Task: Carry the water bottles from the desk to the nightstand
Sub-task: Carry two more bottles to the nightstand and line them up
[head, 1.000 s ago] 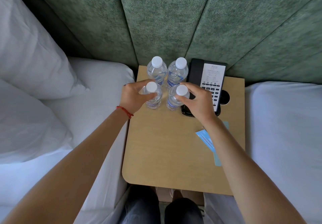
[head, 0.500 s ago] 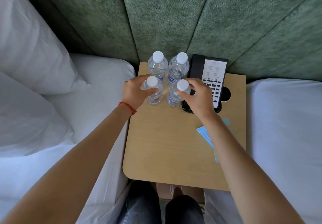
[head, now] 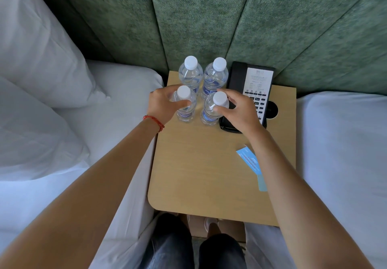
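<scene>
Bottles on nightstand, both hands gripping

Left hand is clamping front-left bottle, right hand is clamping front-right bottle; two rear bottles are standing at 12 o'clock on the nightstand, phone at 3 o'clock

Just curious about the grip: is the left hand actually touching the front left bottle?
Touching. The head view shows the left hand with its fingers curled round the front left bottle just below the cap.
</scene>
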`<state>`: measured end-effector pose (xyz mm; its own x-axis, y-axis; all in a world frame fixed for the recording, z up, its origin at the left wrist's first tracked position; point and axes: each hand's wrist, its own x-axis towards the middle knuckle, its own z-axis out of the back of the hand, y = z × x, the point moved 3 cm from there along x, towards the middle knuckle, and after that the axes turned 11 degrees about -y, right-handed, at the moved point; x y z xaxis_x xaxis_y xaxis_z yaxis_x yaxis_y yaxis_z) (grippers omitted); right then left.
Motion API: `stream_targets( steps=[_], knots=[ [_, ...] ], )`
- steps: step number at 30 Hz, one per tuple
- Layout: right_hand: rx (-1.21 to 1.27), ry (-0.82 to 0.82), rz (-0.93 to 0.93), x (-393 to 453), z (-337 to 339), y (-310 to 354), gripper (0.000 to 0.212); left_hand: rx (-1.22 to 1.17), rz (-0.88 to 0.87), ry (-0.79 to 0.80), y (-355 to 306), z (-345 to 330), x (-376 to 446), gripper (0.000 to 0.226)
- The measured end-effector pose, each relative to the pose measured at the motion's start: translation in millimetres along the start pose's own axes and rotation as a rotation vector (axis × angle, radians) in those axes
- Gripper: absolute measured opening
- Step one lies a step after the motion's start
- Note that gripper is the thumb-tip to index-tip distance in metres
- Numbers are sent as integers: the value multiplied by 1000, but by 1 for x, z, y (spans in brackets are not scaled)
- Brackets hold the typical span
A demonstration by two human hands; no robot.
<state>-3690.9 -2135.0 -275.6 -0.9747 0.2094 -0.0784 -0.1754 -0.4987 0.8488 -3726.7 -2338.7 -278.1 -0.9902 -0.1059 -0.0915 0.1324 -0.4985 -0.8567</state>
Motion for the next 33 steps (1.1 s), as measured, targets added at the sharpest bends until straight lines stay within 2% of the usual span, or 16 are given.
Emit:
stream_targets(
  steps=[6,17,33],
  knots=[
    [6,-74,11,-6,-8,-6,43,-57,7,-16,1,-4,-3,44],
    [129,-178,-110,2,-14,-7,50,-162,9,-75,-2,-20,-9,43],
    [120,-179,-73,11,-18,-4,51,-142,-34,-67,0,-18,10,42]
  ],
)
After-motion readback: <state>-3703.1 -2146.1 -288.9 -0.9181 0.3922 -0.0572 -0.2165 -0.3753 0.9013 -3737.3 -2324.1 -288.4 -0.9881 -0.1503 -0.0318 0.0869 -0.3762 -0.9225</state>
